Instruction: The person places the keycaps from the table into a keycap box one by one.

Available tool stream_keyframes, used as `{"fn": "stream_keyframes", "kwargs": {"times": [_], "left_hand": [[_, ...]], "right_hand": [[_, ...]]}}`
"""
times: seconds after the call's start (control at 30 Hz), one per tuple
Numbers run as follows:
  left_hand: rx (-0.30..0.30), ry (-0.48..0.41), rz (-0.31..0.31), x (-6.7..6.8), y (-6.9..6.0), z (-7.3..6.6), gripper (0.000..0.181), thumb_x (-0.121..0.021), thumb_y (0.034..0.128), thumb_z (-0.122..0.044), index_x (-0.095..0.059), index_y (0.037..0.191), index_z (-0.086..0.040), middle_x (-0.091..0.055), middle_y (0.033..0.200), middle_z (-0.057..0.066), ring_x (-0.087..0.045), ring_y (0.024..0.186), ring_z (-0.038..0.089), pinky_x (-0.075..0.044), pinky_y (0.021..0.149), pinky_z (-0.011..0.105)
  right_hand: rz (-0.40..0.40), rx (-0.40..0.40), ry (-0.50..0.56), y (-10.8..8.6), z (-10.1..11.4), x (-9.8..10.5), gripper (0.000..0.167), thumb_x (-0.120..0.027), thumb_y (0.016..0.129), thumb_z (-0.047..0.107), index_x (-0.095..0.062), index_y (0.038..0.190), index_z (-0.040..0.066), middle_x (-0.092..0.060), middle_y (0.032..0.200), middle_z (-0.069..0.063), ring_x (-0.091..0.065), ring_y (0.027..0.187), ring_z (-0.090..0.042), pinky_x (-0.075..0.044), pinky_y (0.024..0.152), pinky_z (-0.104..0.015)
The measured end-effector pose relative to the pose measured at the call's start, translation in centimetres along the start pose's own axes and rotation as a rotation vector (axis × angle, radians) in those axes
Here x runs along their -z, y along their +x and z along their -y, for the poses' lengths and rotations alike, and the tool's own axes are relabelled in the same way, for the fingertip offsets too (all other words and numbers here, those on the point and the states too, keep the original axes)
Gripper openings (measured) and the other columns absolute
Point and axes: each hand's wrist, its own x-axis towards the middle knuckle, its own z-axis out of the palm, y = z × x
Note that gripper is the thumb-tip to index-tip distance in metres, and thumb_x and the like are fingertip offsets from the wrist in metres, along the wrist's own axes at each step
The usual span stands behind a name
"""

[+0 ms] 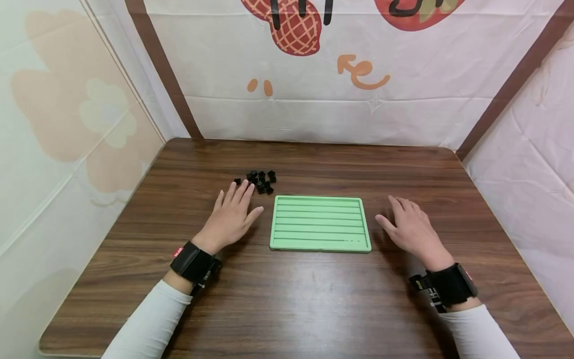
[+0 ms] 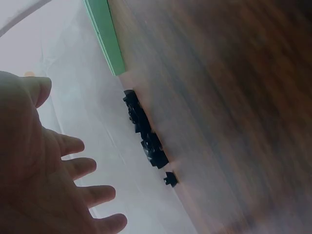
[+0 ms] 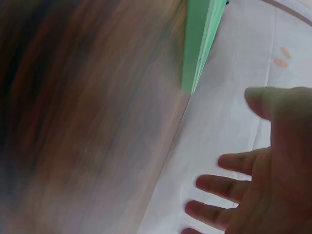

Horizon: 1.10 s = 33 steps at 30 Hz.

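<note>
A light green rectangular board [image 1: 320, 224] with several grooves running across it lies flat in the middle of the table. Behind its left corner sits a loose cluster of small black pieces [image 1: 261, 181], also seen edge-on in the left wrist view as dark blocks [image 2: 141, 122]. My left hand [image 1: 229, 218] is spread left of the board, its fingertips just in front of the black pieces and nothing held. To the right of the board, my right hand [image 1: 410, 227] hovers with loosely extended fingers, empty; the right wrist view shows its fingers [image 3: 222, 187] apart from the board's edge [image 3: 197, 48].
The brown wood-grain table [image 1: 305, 299] carries the board and pieces. A white printed cloth [image 1: 323, 119] hangs behind its far edge, with more pale cloth on the left [image 1: 67, 149] and right [image 1: 529, 149]. Each wrist wears a black strap.
</note>
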Motion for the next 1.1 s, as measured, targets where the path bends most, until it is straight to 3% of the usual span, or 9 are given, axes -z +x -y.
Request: {"fn": "stream_keyframes", "kwargs": {"times": [0.13, 0.27, 0.47, 0.63, 0.8, 1.1], "left_hand": [[-0.006, -0.005, -0.002, 0.1, 0.1, -0.2, 0.070, -0.031, 0.1023, -0.052, -0.017, 0.155, -0.008, -0.012, 0.162, 0.013, -0.005, 0.150, 0.037, -0.009, 0.117, 0.061], [-0.013, 0.000, -0.003, 0.0, 0.3, -0.4, 0.069, -0.031, 0.1025, -0.052, -0.020, 0.154, -0.008, -0.016, 0.161, 0.014, -0.011, 0.149, 0.038, -0.013, 0.117, 0.059], [-0.011, -0.001, -0.026, -0.1, 0.6, -0.3, 0.068, -0.031, 0.1026, -0.052, -0.023, 0.154, -0.007, -0.021, 0.160, 0.015, -0.017, 0.147, 0.039, -0.017, 0.117, 0.058], [0.001, 0.008, -0.010, 0.0, 1.2, -0.1, 0.067, -0.032, 0.1030, -0.050, -0.024, 0.153, -0.006, -0.024, 0.158, 0.017, -0.021, 0.146, 0.039, -0.021, 0.116, 0.057], [0.042, 0.031, 0.024, 0.5, 2.0, 0.0, 0.063, -0.042, 0.1019, -0.041, -0.028, 0.151, -0.004, -0.030, 0.155, 0.018, -0.026, 0.143, 0.038, -0.027, 0.113, 0.057], [0.092, 0.042, 0.026, 1.6, 3.3, 1.0, 0.054, -0.050, 0.0989, -0.027, -0.038, 0.144, 0.002, -0.042, 0.145, 0.023, -0.036, 0.135, 0.040, -0.038, 0.105, 0.056]], "right_hand": [[0.065, 0.006, 0.067, 0.6, 1.1, -0.4, 0.067, -0.046, 0.100, 0.045, -0.039, 0.140, -0.008, -0.044, 0.134, -0.032, -0.041, 0.124, -0.047, -0.036, 0.098, -0.061], [0.139, -0.005, 0.127, 1.0, 2.3, -0.7, 0.045, -0.053, 0.099, 0.035, -0.055, 0.121, -0.004, -0.057, 0.114, -0.023, -0.057, 0.099, -0.033, -0.046, 0.081, -0.048], [0.238, -0.039, 0.111, 1.5, 3.3, -1.0, 0.030, -0.055, 0.097, 0.033, -0.061, 0.104, 0.004, -0.062, 0.095, -0.011, -0.056, 0.074, -0.018, -0.044, 0.065, -0.034], [0.288, -0.079, 0.075, 1.7, 3.6, -1.3, 0.030, -0.054, 0.097, 0.035, -0.053, 0.081, 0.010, -0.045, 0.068, -0.001, -0.040, 0.058, -0.015, -0.030, 0.054, -0.029], [0.308, -0.107, 0.043, 1.9, 3.9, -1.3, 0.038, -0.051, 0.096, 0.036, -0.041, 0.068, 0.014, -0.032, 0.059, 0.002, -0.031, 0.052, -0.014, -0.025, 0.051, -0.028], [0.356, -0.111, -0.014, 2.3, 4.5, -1.2, 0.030, -0.047, 0.096, 0.033, -0.050, 0.077, 0.010, -0.041, 0.066, -0.003, -0.039, 0.058, -0.018, -0.029, 0.054, -0.030]]}}
